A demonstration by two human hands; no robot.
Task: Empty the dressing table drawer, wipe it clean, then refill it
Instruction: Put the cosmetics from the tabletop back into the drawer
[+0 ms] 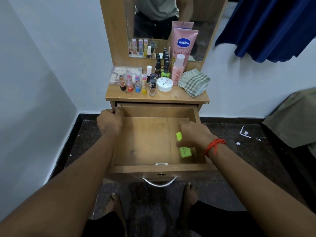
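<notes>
**Left hand (110, 122) on drawer (145, 144) wall, right hand (195, 135) on lime-green block (185, 151)**

Left hand: fingers curled over the rear left corner of the drawer's side wall, gripping it.

Drawer: pulled well out toward the feet. Rectangular box in brown wood-grain laminate, floor lightly scuffed. Contents in view: the block, at the right side. Small metal latch plate (161, 163) on the front wall's top edge, curved chrome handle (159, 181) on the front face.

Block: flat, rectangular, matte plastic look. Long axis front to back, far end tipped slightly left. Inside the drawer, close to the right wall. Resting on the floor or held just above it: cannot tell.

Right hand: closed on the block from above, thumb across its middle, fingers covering the far side. Red thread (215, 145) round the wrist.

Tabletop (171, 98), left to right:
- clear plastic case (119, 72) with pale items inside
- row of upright stick tubes (136, 81) with red, blue and yellow bases
- small glass bottles (152, 88) with black caps
- white round tub (164, 84)
- pink bottle (177, 72) with clear cap
- tall pink Vaseline tube (184, 43) upright against the mirror (153, 23)
- crumpled checked cloth (194, 82) at the right edge

Blue curtain (273, 26) hanging far right.
</notes>
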